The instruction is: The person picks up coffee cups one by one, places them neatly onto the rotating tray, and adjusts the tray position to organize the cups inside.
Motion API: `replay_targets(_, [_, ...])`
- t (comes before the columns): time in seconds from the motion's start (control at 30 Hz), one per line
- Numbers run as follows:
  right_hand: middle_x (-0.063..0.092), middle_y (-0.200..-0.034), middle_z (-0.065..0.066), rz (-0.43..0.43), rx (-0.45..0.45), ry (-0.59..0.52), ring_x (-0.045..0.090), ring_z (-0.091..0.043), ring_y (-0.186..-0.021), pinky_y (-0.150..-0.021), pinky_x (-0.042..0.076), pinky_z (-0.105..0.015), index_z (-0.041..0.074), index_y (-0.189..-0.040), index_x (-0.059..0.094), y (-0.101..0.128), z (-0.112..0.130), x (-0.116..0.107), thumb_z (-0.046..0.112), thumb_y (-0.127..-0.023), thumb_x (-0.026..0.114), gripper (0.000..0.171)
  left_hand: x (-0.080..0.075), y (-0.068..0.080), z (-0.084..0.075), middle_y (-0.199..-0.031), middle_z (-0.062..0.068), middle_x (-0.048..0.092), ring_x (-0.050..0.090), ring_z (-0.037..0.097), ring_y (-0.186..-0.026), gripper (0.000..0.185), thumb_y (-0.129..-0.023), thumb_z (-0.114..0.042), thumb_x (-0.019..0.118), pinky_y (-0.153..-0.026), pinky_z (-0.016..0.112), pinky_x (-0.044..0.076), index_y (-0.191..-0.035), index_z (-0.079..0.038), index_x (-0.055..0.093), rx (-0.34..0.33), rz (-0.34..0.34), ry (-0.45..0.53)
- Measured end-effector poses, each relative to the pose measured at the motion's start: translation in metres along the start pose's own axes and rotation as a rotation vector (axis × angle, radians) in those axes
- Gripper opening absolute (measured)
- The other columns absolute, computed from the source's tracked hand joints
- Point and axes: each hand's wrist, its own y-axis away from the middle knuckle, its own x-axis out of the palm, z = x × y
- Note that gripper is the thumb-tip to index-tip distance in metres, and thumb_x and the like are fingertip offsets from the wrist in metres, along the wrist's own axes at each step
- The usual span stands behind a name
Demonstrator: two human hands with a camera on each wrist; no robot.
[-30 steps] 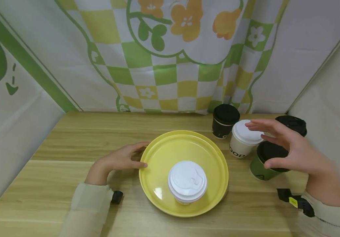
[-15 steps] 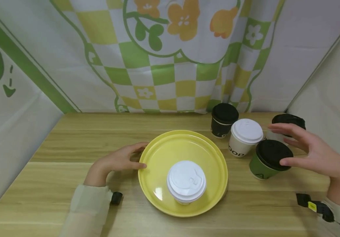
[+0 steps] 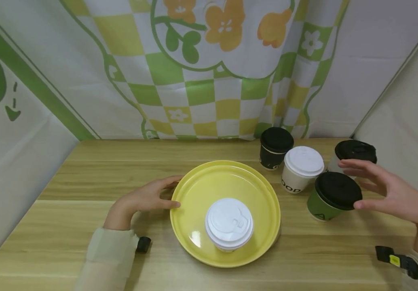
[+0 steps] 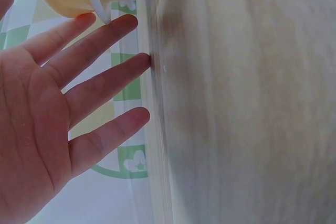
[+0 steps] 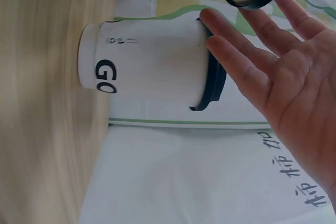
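A round yellow plate (image 3: 191,226) with a raised rim lies on the wooden table. On it, right of its middle, stands a paper cup with a white lid (image 3: 229,222). My left hand (image 3: 141,201) touches the plate's left edge, thumb at the rim; its other fingers spread out straight in the left wrist view. At the right, my right hand (image 3: 394,194) is held with spread, slightly bent fingers beside a green cup with a black lid (image 3: 327,202). Its thumb tip is by that lid; contact is unclear. Behind the fingers stands a white "GO" cup (image 5: 152,64) with a black lid.
A black lidded cup (image 3: 275,151) stands at the table's back edge. Between it and the green cup is a white-lidded cup (image 3: 298,173). A checked flower curtain (image 3: 201,89) hangs behind the table, and a white sheet (image 3: 409,101) bounds the right side.
My right hand has moved right and slightly down, off the white-lidded and green cups, uncovering them. The left hand and the plate stay in place.
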Motion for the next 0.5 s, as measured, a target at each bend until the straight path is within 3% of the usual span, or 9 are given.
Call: replay_targets(0.5, [0.037,-0.153,0.016,0.074,0.028,-0.1,0.044,0.01,-0.127,-0.087,0.04,-0.007,0.01,-0.159,0.019,0.005,-0.032,0.005,-0.015,-0.075,0.072,0.102,0.0,0.001,0.001,-0.149,0.01,0.05,0.042,0.034,-0.141,0.079,-0.087,-0.025,0.076,-0.116,0.058,0.033,-0.154,-0.015,0.035,0.005,0.011,0.03])
